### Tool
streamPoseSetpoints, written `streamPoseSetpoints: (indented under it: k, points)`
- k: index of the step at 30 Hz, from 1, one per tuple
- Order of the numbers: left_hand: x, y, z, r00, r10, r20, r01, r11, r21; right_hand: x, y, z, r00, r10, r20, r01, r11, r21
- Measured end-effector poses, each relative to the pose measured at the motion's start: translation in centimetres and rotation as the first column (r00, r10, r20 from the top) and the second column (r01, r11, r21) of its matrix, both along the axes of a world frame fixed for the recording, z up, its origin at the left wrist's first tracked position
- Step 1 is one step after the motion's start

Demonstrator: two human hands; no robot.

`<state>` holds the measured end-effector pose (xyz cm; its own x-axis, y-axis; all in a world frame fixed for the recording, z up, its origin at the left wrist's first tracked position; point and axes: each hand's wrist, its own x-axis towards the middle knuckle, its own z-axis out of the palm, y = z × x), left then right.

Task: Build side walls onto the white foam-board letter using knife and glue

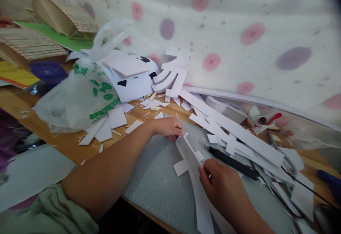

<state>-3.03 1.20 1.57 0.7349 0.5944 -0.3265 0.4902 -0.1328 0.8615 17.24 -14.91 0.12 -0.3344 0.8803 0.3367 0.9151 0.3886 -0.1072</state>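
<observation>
A long white foam-board strip (197,182) is held up on edge, curving down toward me. My left hand (169,127) pinches its far end between thumb and fingers. Farther down the same strip, my right hand (222,182) grips its right edge with bent fingers. Beneath both hands lies a grey cutting mat (153,177). A small white piece (181,168) rests on the mat behind the strip. Just right of the strip is a black corded pen-like tool (231,162), its tip pointing left.
Long white strips (226,120) and offcuts crowd the right side. A white plastic bag (71,95) with green print stands at left, beside white sheets with black marks (135,84). Bound stacks (29,45) sit at far left. A spotted cloth (213,31) hangs behind the table.
</observation>
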Motion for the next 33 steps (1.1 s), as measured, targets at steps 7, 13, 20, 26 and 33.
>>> streamPoseSetpoints:
  k: [7,13,20,26,33]
  points:
    - [0.01,-0.08,0.15,1.0,0.001,-0.01,-0.001,1.0,0.005,0.02,-0.13,-0.02,1.0,0.007,-0.003,-0.008,1.0,-0.014]
    - [0.2,-0.17,0.28,1.0,0.005,-0.017,-0.004,1.0,0.012,-0.18,0.06,0.05,1.0,0.006,0.003,-0.005,0.999,-0.047]
    - [0.21,-0.12,-0.02,1.0,0.01,-0.007,-0.01,1.0,0.014,-0.12,0.2,0.09,1.0,0.016,-0.016,-0.017,0.997,-0.078]
    - [0.19,0.01,-0.08,1.0,-0.002,-0.012,0.002,1.0,0.014,-0.01,0.26,0.1,1.0,0.022,-0.015,-0.023,0.993,-0.112]
    - [-0.08,-0.21,-0.02,0.999,0.036,0.035,-0.035,0.999,-0.036,-0.09,0.37,-0.06,1.0,-0.009,-0.007,0.008,0.993,-0.119]
